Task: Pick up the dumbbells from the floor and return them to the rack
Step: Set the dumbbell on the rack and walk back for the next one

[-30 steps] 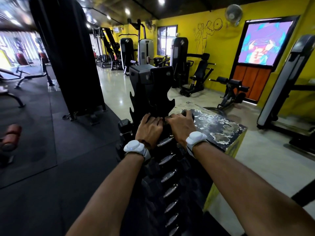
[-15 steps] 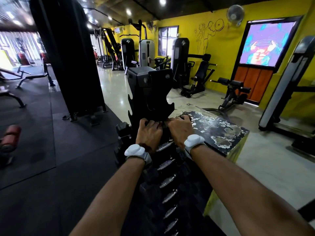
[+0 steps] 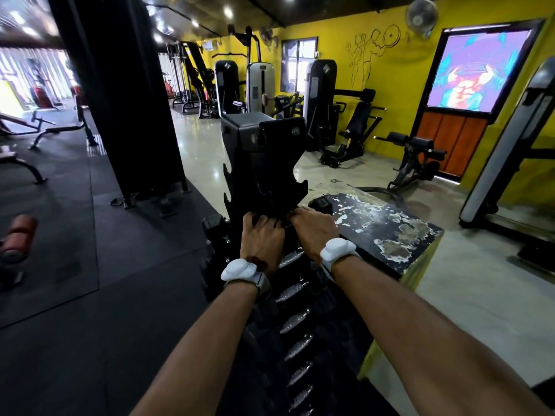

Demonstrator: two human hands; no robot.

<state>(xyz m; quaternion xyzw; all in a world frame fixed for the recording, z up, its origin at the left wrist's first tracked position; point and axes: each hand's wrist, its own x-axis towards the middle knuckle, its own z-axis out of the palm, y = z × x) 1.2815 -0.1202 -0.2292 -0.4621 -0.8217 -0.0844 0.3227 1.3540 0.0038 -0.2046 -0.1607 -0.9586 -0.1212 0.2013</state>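
Both hands at tall black steel dumbbell rack [image 3: 264, 163], upper tier. Left hand [image 3: 262, 235] and right hand [image 3: 312, 228] curled over black hex-ended dumbbell [image 3: 322, 203], seating it at rack's top occupied slot. Lower slots filled w/ chrome-handled dumbbells [image 3: 292, 291]. Judged nearly done; release left, floor pickups unseen.

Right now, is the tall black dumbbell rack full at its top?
No. The tall black dumbbell rack shows bare notches above both hands.
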